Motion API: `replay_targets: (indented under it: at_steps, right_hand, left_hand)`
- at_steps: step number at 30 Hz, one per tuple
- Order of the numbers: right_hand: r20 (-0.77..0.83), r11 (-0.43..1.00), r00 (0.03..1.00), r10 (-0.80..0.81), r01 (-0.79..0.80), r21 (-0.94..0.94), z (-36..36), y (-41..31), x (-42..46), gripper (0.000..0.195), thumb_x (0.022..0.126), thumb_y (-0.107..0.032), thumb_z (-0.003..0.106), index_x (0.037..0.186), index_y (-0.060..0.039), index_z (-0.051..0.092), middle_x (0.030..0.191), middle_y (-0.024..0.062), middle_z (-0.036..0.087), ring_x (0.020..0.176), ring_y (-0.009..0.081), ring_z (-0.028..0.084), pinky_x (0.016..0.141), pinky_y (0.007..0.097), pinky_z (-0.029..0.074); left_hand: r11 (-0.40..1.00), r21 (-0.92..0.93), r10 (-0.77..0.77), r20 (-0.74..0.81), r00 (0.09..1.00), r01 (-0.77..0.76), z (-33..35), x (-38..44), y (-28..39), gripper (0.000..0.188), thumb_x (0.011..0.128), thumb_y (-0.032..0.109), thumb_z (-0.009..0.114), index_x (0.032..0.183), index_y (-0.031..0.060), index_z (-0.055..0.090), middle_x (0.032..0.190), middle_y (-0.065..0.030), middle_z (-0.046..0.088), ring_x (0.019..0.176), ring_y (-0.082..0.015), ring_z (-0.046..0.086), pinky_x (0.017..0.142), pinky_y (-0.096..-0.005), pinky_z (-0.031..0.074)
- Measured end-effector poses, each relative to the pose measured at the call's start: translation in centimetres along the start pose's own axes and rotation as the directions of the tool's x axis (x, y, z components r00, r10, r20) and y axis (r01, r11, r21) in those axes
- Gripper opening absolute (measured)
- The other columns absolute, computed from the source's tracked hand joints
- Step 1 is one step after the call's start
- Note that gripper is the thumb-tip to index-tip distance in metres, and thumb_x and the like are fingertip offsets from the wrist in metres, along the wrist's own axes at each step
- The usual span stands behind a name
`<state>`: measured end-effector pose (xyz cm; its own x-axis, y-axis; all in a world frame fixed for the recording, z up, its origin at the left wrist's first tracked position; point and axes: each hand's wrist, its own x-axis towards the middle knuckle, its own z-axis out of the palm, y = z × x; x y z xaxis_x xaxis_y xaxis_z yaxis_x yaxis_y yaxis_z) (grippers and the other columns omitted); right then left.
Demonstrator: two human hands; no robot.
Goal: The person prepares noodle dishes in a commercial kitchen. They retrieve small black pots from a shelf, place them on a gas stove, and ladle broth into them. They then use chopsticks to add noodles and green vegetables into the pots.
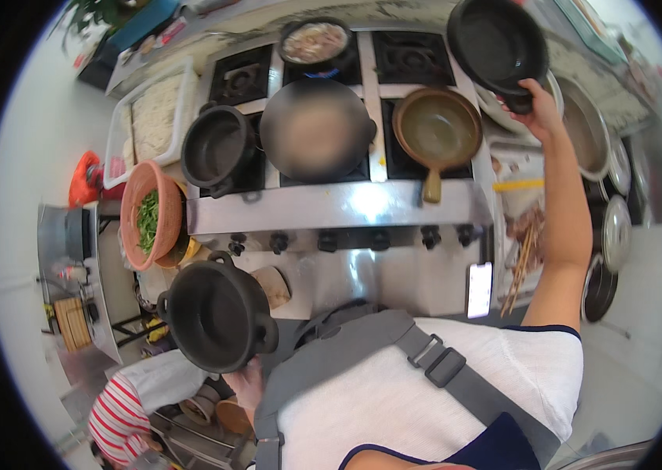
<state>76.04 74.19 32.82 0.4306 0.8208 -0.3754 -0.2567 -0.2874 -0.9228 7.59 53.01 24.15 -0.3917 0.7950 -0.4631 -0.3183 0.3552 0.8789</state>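
My right hand [538,111] grips the handle of an empty black clay pot [498,50], raised at the far right corner of the stove. At lower left, my left hand [246,382] holds another empty black clay pot [216,317] with lug handles; the pot hides most of its fingers. Between them stands a stainless steel gas stove [331,208]. On its front burners are a third black pot [219,144], a blurred round pan [316,129] and a brown clay pan [438,132] with liquid in it. Behind, a pot of sliced food [314,44] sits over a blue flame.
A pink colander [131,217] of leafy greens and a white plastic tub [181,111] flank the stove's left. On the right are a metal tray with chopsticks [522,258], a phone [479,289] and a large basin [583,126]. A person in striped sleeves [119,417] bends at lower left.
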Motion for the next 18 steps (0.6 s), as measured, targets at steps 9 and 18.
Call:
replay_targets:
  at_steps: [9,18]
  right_hand:
    - [-0.745,0.985,0.651,-0.145,0.166,-0.047,-10.6,10.2,-35.9,0.029,0.079,-0.008,0.052,0.106,0.0038,0.049,0.097,0.0117,0.057,0.081,0.0238,0.059,0.062,0.038,0.053]
    - [-0.529,0.665,-0.403,-0.746,-0.489,-0.564,-10.2,29.0,-60.8,0.035,0.076,-0.012,0.061,0.103,0.0087,0.052,0.101,0.021,0.058,0.089,0.0331,0.056,0.08,0.0374,0.041]
  left_hand:
    - [0.779,0.505,0.309,0.206,0.929,-0.371,-2.2,10.8,2.5,0.044,0.077,0.019,0.058,0.117,0.0029,0.046,0.112,-0.0124,0.055,0.095,-0.0243,0.054,0.071,-0.0296,0.044]
    - [0.808,-0.245,-0.19,0.752,0.631,0.536,3.2,15.3,8.8,0.038,0.08,0.017,0.058,0.113,0.001,0.049,0.111,-0.0165,0.052,0.089,-0.0278,0.052,0.058,-0.0286,0.045]
